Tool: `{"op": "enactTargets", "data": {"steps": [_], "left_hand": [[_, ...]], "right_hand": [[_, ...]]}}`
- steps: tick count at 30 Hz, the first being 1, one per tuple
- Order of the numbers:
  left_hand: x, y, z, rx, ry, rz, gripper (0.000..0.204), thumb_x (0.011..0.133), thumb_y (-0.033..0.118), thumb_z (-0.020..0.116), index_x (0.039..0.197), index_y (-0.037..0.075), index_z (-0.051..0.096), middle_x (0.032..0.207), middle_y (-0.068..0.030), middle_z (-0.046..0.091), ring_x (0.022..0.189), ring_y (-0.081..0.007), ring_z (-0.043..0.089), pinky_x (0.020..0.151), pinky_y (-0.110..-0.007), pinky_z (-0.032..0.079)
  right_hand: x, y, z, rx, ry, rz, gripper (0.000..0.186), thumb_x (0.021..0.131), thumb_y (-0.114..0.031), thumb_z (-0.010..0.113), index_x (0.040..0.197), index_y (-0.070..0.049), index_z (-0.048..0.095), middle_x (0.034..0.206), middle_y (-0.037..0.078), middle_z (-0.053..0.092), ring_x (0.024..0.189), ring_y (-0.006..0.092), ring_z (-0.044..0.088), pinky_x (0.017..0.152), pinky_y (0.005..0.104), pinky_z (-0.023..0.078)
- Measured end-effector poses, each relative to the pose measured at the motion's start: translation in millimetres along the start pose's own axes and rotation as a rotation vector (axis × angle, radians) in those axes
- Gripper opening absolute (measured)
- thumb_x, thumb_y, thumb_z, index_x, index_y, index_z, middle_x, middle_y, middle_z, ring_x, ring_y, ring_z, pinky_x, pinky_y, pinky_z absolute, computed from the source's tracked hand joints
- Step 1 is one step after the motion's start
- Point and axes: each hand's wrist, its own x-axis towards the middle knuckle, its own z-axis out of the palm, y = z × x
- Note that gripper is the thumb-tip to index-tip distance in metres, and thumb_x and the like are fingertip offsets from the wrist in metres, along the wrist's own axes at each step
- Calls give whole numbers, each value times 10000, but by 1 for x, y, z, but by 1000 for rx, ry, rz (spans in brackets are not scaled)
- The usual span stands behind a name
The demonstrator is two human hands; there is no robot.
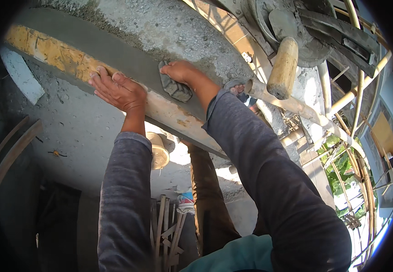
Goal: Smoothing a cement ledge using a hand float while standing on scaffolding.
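My left hand (119,90) grips the long, yellow-stained board (46,47), fingers bent over its face. My right hand (183,77) holds a grey, crumpled-looking pad or block (174,93) against a strip of smooth, damp grey mortar (83,34) running along the board's upper side. Rough concrete (169,27) lies beyond that strip. At upper right, a mortar-crusted pan (316,54) holds tools, one with a thick wooden handle (282,68), to the right of my right hand.
Bamboo poles (305,111) form scaffolding along the right, with greenery below. A foot (238,87) shows behind my right forearm. A beige cylindrical object (159,158) sits below the board. Timber strips (164,222) stand at bottom centre, and curved planks (12,149) lie at left.
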Motion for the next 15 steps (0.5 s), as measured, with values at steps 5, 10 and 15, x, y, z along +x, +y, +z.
{"op": "enactTargets", "data": {"steps": [5, 10, 15], "left_hand": [[-3, -7, -1, 58, 19, 60, 545, 1008, 397, 233, 1388, 52, 416, 1485, -188, 318, 1417, -359, 212, 1142, -537, 116], [-3, -1, 4, 40, 30, 51, 549, 1008, 400, 229, 1381, 49, 428, 1470, -196, 338, 1406, -366, 238, 1138, -543, 134], [-3, 0, 10, 14, 43, 71, 584, 1006, 422, 200, 1351, 33, 465, 1452, -209, 359, 1396, -371, 257, 1136, -540, 146]], "right_hand": [[-93, 137, 0, 3, 39, 247, 725, 799, -485, 617, 1342, -18, 505, 1337, 204, 535, 1233, 326, 517, 1023, 351, 379], [-97, 126, -1, 105, 95, 274, 733, 780, -503, 600, 1339, -39, 509, 1317, 180, 554, 1221, 328, 526, 1007, 380, 402], [-52, -33, 2, 138, 144, -211, 688, 755, -506, 610, 1340, -150, 537, 1285, 160, 580, 1198, 330, 541, 1007, 384, 417]]}}
